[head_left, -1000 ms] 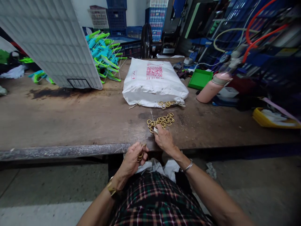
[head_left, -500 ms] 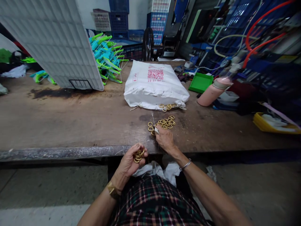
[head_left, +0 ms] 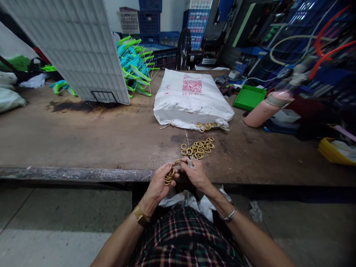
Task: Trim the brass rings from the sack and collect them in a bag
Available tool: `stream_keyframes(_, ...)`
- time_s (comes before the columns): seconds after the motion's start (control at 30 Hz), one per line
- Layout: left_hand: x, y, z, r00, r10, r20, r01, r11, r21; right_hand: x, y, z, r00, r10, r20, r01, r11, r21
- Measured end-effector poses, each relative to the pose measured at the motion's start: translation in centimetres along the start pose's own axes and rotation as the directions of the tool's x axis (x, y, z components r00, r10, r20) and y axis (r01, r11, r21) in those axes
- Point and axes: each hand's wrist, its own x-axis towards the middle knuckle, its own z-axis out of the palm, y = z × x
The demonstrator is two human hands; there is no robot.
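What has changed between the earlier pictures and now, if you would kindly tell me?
The right hand has drawn back from the pile toward the left hand, and now holds a ring at its fingertips. The left hand still holds its handful of rings. The bag and bottle stayed put; their shift in view comes from the camera turning.

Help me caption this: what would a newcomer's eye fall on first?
Probably the white bag with red printing on the table. Left of it, bright green and blue pieces cluster beside the white panel. Nearer, golden rings lie before the bag, and the left hand holds several.
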Motion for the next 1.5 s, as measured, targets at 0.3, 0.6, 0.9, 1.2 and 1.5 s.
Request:
stream_keyframes(0.3,-0.2,-0.3,0.0,0.998,0.043,0.037,-0.045,0.997,0.069,-0.7,0.0,0.6,0.993,-0.036,0.114,0.041,0.998,-0.047)
stream_keyframes(0.6,-0.8,-0.5,0.3,0.984,0.178,0.0,-0.162,0.893,0.419,-0.3,-0.3,0.4,0.989,0.073,0.131,-0.075,0.997,0.009)
stream_keyframes(0.9,-1.2,-0.5,0.9,0.996,0.07,0.051,-0.083,0.941,0.328,-0.4,-0.1,0.6,0.996,0.013,0.089,-0.007,0.997,-0.074)
stream_keyframes(1.2,-1.1,-0.7,0.6,0.988,0.139,0.067,-0.154,0.9,0.407,-1.3,0.7,-0.3,0.966,-0.137,0.219,0.229,0.849,-0.477)
stream_keyframes(1.5,-1.1,-0.6,0.5,0.97,0.229,0.077,-0.232,0.797,0.557,-1.5,-0.1,-0.2,0.938,-0.013,0.345,0.263,0.676,-0.688)
